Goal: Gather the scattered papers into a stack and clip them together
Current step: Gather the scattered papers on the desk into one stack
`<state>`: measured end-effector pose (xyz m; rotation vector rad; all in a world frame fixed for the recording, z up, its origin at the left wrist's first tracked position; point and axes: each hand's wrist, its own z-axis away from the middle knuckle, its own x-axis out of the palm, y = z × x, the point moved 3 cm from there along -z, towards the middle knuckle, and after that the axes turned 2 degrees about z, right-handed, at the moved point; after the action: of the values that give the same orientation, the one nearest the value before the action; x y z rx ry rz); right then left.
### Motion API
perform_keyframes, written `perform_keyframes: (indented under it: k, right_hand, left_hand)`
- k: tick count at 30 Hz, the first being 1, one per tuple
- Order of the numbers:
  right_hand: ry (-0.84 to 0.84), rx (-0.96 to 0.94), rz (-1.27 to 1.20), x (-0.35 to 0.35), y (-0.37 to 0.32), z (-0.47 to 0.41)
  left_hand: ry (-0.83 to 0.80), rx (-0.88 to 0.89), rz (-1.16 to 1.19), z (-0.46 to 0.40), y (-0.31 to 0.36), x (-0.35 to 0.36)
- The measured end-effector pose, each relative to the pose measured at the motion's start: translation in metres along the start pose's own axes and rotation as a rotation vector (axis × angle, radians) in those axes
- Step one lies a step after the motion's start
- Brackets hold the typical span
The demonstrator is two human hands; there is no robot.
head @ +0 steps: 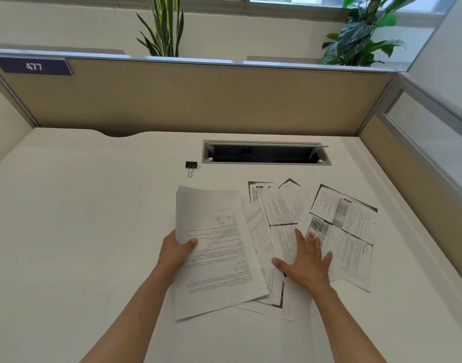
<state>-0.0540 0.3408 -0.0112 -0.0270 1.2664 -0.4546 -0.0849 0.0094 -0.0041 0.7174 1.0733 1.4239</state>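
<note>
Several printed sheets lie fanned over each other on the white desk, right of centre. My left hand grips the left edge of one white printed sheet, thumb on top, and holds it slightly raised over the pile. My right hand rests flat, fingers spread, on the overlapping scattered papers. A dark-bordered photocopied sheet lies furthest right, partly under my fingertips. A black binder clip sits alone on the desk beyond the papers, its wire handles pointing toward me.
An open cable slot is cut into the desk behind the papers. Beige partition walls close off the back and right side. A number plate reading 477 hangs at the upper left. Two potted plants stand behind the partition.
</note>
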Motion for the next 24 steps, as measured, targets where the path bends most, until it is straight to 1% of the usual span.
perform_keyframes:
  k: [3, 8, 18, 24]
  right_hand:
    - [0.004, 0.010, 0.019, -0.003, -0.004, 0.000]
    - [-0.019, 0.022, 0.056, -0.006, -0.014, -0.001]
    - [-0.004, 0.025, 0.114, -0.008, -0.021, 0.003]
    - [0.121, -0.013, 0.123, -0.020, -0.022, 0.003]
  left_hand:
    - [-0.006, -0.028, -0.019, 0.001, -0.009, -0.002]
    - [-0.016, -0.015, -0.017, 0.001, -0.009, -0.002]
    - [-0.048, -0.013, -0.010, 0.002, -0.010, -0.005]
    - [-0.049, -0.026, -0.017, 0.001, -0.011, -0.006]
